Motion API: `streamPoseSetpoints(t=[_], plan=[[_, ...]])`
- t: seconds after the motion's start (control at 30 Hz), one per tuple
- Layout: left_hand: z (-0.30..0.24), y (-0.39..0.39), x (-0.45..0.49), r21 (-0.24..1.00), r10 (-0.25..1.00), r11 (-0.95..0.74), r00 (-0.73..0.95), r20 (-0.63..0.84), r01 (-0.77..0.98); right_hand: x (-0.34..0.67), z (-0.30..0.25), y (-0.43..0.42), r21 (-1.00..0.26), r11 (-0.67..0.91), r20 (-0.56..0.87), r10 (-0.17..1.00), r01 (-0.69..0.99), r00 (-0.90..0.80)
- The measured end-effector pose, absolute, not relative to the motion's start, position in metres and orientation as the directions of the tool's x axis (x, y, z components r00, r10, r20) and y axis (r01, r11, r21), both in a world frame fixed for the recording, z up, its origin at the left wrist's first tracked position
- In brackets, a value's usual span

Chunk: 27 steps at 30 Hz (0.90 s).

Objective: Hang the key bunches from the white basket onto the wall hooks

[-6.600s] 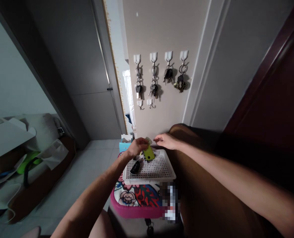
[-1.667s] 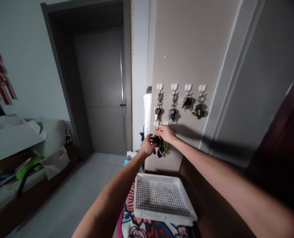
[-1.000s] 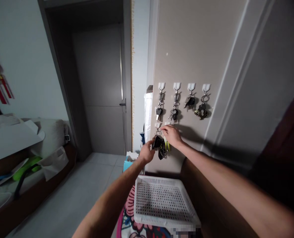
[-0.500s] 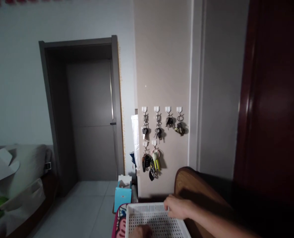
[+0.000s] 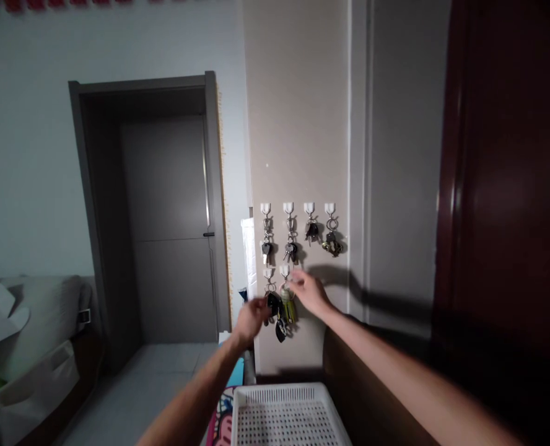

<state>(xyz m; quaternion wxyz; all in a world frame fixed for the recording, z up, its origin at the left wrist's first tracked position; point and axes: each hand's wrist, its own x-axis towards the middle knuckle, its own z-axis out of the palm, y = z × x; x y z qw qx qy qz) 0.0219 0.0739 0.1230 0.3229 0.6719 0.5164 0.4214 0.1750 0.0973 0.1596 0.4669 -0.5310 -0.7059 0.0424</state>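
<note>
Several bunches of keys hang from white hooks on the beige wall panel, in an upper and a lower row. My left hand (image 5: pixel 251 321) is at the lower left bunch with black fobs (image 5: pixel 272 303). Its fingertips are partly apart and overlap the bunch's edge; a firm hold does not show. My right hand (image 5: pixel 309 290) reaches to the yellow-green keys (image 5: pixel 288 310) on the lower right hook (image 5: pixel 285 271). Its thumb and forefinger are apart beside their pink ring. Below both arms stands a white perforated basket (image 5: pixel 279 391), with nothing visible inside it.
Above hang further key bunches (image 5: pixel 290 251). A pink patterned surface (image 5: pixel 223 427) shows beside the basket, with a blue box (image 5: pixel 238 371) behind my left forearm. A grey door (image 5: pixel 163 217) stands at left, a sofa (image 5: pixel 47 310) lower left, a dark red panel (image 5: pixel 502 186) right.
Both hands have left the white basket and risen to the lower row of hanging keys. The view has shifted slightly, and my arms' shadow now falls across the wall.
</note>
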Motion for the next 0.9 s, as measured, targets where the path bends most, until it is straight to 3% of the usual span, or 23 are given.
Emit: streamPoseSetpoints(t=[0.07,0.13,0.3,0.43,0.67,0.8,0.9], plan=[[0.176,0.093,0.031,0.79,0.902,-0.357,-0.038,0.431,0.499,0.17,0.195,0.112,-0.571,0.388,0.693,0.7,0.724,0.172],[0.208,0.107,0.041,0.711,0.838,-0.324,-0.159,0.521,0.625,0.165,0.215,0.124,-0.558,0.303,0.723,0.634,0.772,0.273],[0.217,0.127,0.059,0.646,0.859,-0.173,-0.208,0.469,0.743,0.162,0.223,0.138,-0.546,0.232,0.694,0.663,0.805,0.28],[0.231,0.134,0.053,0.717,0.829,-0.297,-0.201,0.521,0.631,0.173,0.241,0.132,-0.565,0.271,0.73,0.603,0.779,0.32],[0.312,0.118,0.054,0.716,0.707,-0.641,-0.151,0.691,0.278,0.166,0.323,0.114,-0.409,0.521,0.886,0.422,0.749,0.19],[0.306,0.094,0.054,0.726,0.768,-0.625,0.056,0.638,0.287,0.158,0.316,0.096,-0.46,0.585,0.831,0.549,0.668,0.091],[0.249,0.073,0.04,0.715,0.849,-0.526,0.242,0.47,0.46,0.162,0.251,0.076,-0.561,0.576,0.667,0.74,0.595,-0.088]])
